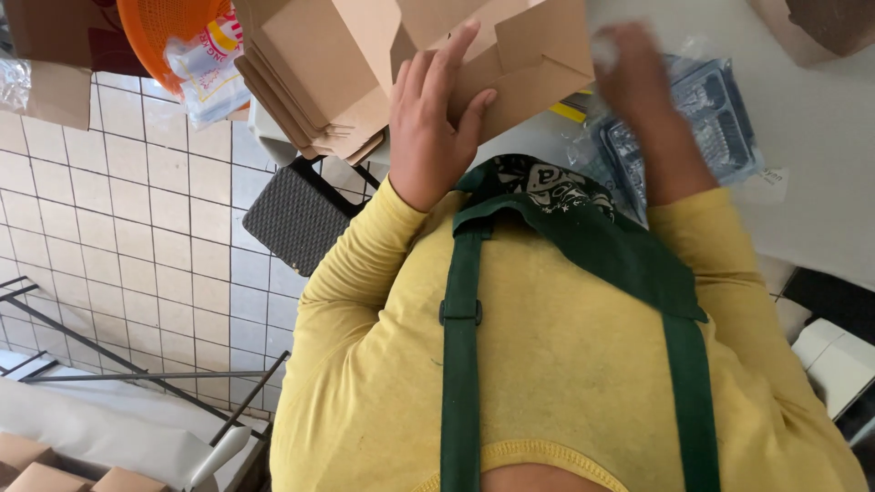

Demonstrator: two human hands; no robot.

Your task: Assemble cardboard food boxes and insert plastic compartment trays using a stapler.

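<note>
Cardboard under one hand, clear plastic under the other.

At eleven o'clock a stack of flat cardboard boxes [310,82] sits on the pale surface [820,128]; at twelve the left hand [433,109] lies on a brown folded box [519,55], fingers [451,50] spread flat, gripping nothing. At one o'clock the blurred right hand [633,68] touches a clear plastic tray [711,118]; its grip cannot be made out.
</note>
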